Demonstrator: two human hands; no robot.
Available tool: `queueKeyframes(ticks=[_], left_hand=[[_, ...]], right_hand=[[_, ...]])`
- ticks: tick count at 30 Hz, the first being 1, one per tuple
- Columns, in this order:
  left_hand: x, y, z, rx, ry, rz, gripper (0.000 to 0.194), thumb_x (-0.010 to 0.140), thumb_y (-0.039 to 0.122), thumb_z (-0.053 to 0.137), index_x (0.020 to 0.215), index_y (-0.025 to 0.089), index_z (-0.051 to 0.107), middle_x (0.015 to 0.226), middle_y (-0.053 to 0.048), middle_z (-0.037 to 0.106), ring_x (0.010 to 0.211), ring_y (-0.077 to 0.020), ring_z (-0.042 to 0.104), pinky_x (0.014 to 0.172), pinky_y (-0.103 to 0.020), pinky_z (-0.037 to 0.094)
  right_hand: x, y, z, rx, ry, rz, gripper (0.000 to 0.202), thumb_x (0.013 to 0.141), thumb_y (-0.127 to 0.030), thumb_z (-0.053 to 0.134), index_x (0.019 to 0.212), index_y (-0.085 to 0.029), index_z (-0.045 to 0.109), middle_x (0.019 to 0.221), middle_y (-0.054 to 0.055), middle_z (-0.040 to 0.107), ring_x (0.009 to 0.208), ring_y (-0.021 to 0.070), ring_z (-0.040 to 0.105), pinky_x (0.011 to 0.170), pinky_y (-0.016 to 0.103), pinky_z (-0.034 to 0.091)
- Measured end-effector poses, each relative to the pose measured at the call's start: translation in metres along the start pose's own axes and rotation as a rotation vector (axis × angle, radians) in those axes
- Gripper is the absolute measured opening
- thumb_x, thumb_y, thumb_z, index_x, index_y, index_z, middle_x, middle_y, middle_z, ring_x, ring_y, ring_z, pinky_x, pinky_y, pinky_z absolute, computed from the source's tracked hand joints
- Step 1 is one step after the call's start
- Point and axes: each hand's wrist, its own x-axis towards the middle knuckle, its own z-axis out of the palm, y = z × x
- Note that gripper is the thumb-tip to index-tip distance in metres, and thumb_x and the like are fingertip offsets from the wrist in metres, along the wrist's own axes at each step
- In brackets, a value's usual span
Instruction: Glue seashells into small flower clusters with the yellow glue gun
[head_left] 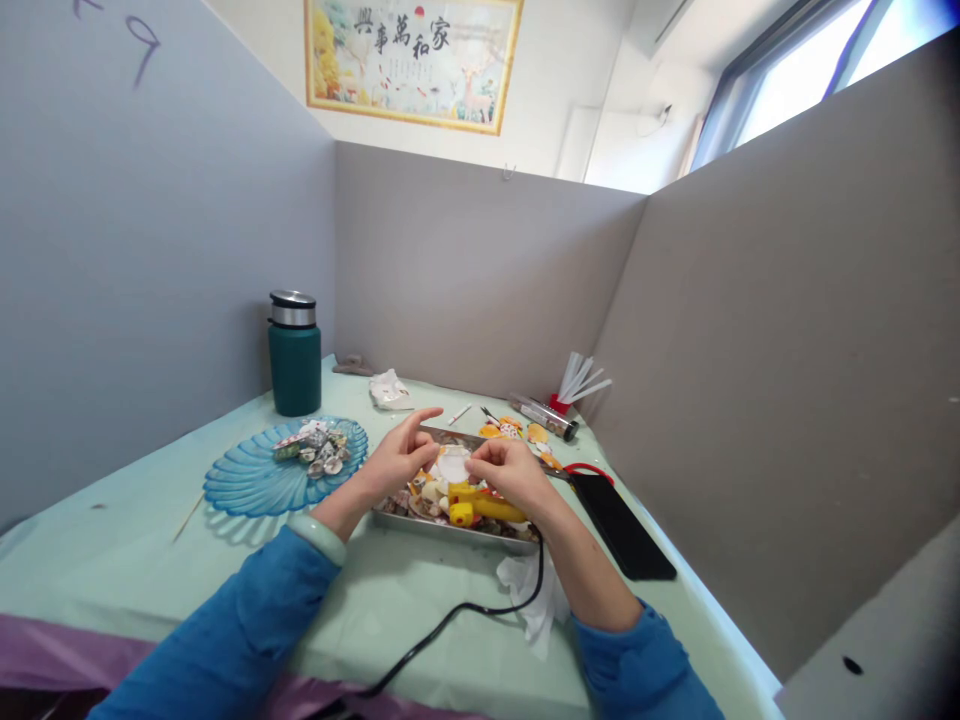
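Over the metal tray [465, 532], my right hand [511, 474] is closed in a pinch at the right edge of a small whitish, roundish piece [453, 463]. At the piece's left edge are the thumb and bent fingers of my left hand [401, 462], closed on it, while its index finger stretches out above. What the piece is, I cannot make out. Shells [429, 497] and other small bits fill the tray below. A yellow hot glue gun [487, 504] lies across the tray under my right hand, its black cord [465, 606] running toward me.
To the left are a blue glass plate [232, 480] bearing shells and a green flask [295, 370]. Rightward lie a black phone [622, 527], red-handled scissors [589, 468], a clear tube [546, 415] and white glue sticks [576, 380]. Tissue [536, 595] lies before the tray. Grey partitions [480, 270] enclose the table.
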Motion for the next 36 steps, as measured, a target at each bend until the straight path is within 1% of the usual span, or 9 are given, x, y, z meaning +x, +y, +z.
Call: queueKeyframes(ticks=[5, 10, 15, 19, 24, 27, 30, 34, 36], left_hand=[[0.0, 0.0, 0.001, 0.001, 0.01, -0.004, 0.062, 0.077, 0.027, 0.055, 0.132, 0.009, 0.034, 0.051, 0.009, 0.046, 0.043, -0.0058, 0.035, 0.045, -0.019, 0.029], [0.002, -0.006, 0.0, 0.029, 0.04, -0.009, 0.059, 0.077, 0.027, 0.055, 0.131, 0.011, 0.036, 0.051, 0.009, 0.047, 0.041, -0.0054, 0.036, 0.044, -0.018, 0.028], [0.004, -0.01, 0.001, 0.012, 0.116, 0.007, 0.056, 0.079, 0.036, 0.057, 0.127, 0.013, 0.041, 0.056, 0.007, 0.052, 0.039, -0.0047, 0.036, 0.039, -0.017, 0.027], [0.004, -0.007, 0.004, -0.077, 0.185, 0.008, 0.056, 0.078, 0.041, 0.059, 0.124, 0.013, 0.043, 0.061, 0.006, 0.053, 0.04, -0.0042, 0.038, 0.04, -0.018, 0.034], [0.002, -0.007, 0.008, -0.177, 0.094, -0.025, 0.069, 0.07, 0.037, 0.069, 0.128, 0.016, 0.037, 0.078, 0.003, 0.057, 0.043, -0.005, 0.049, 0.04, -0.02, 0.04], [0.0, -0.006, 0.01, -0.19, 0.088, -0.065, 0.074, 0.07, 0.037, 0.069, 0.131, 0.014, 0.034, 0.071, 0.004, 0.056, 0.043, -0.0072, 0.052, 0.041, -0.021, 0.043], [-0.001, -0.005, 0.01, -0.194, 0.095, -0.076, 0.076, 0.07, 0.036, 0.069, 0.133, 0.013, 0.032, 0.064, 0.006, 0.055, 0.044, -0.0087, 0.054, 0.044, -0.022, 0.045], [0.0, -0.004, 0.01, -0.155, 0.132, -0.054, 0.076, 0.072, 0.036, 0.067, 0.134, 0.011, 0.032, 0.058, 0.008, 0.053, 0.043, -0.0087, 0.053, 0.043, -0.021, 0.044], [0.001, -0.005, 0.009, -0.125, 0.146, -0.046, 0.075, 0.071, 0.037, 0.068, 0.133, 0.011, 0.033, 0.059, 0.008, 0.053, 0.041, -0.008, 0.052, 0.042, -0.02, 0.042]], right_hand=[[-0.001, -0.001, 0.0, -0.002, -0.004, -0.001, 0.01, 0.067, -0.024, 0.062, 0.063, -0.015, 0.063, 0.059, 0.001, 0.066, 0.047, 0.0088, 0.049, 0.045, 0.02, 0.034], [-0.003, -0.005, 0.001, 0.013, -0.002, 0.029, 0.011, 0.067, -0.025, 0.061, 0.062, -0.015, 0.062, 0.058, 0.001, 0.065, 0.046, 0.0083, 0.047, 0.044, 0.019, 0.034], [0.0, -0.001, 0.003, 0.041, 0.058, 0.038, 0.014, 0.068, -0.029, 0.061, 0.066, -0.015, 0.064, 0.06, 0.001, 0.066, 0.044, 0.0071, 0.043, 0.041, 0.018, 0.031], [0.001, 0.001, 0.004, 0.057, 0.112, 0.052, 0.016, 0.067, -0.032, 0.062, 0.065, -0.015, 0.063, 0.062, 0.002, 0.066, 0.044, 0.0069, 0.043, 0.041, 0.018, 0.032], [0.0, -0.004, 0.009, 0.106, 0.104, 0.056, 0.019, 0.067, -0.034, 0.062, 0.067, -0.015, 0.062, 0.061, 0.001, 0.066, 0.042, 0.007, 0.043, 0.04, 0.019, 0.032], [-0.001, -0.004, 0.012, 0.105, 0.105, 0.035, 0.02, 0.069, -0.034, 0.062, 0.067, -0.015, 0.061, 0.061, 0.002, 0.065, 0.042, 0.0073, 0.044, 0.042, 0.019, 0.034], [-0.001, -0.001, 0.014, 0.058, 0.107, -0.011, 0.019, 0.071, -0.034, 0.061, 0.068, -0.015, 0.061, 0.064, 0.002, 0.066, 0.048, 0.0093, 0.049, 0.046, 0.02, 0.037], [-0.001, 0.002, 0.014, -0.057, 0.184, -0.122, 0.021, 0.073, -0.038, 0.063, 0.073, -0.017, 0.063, 0.068, 0.001, 0.064, 0.058, 0.0125, 0.053, 0.053, 0.022, 0.039], [-0.001, 0.003, 0.013, -0.083, 0.217, -0.157, 0.022, 0.073, -0.04, 0.063, 0.077, -0.018, 0.063, 0.07, 0.001, 0.063, 0.059, 0.0129, 0.052, 0.054, 0.023, 0.04]])
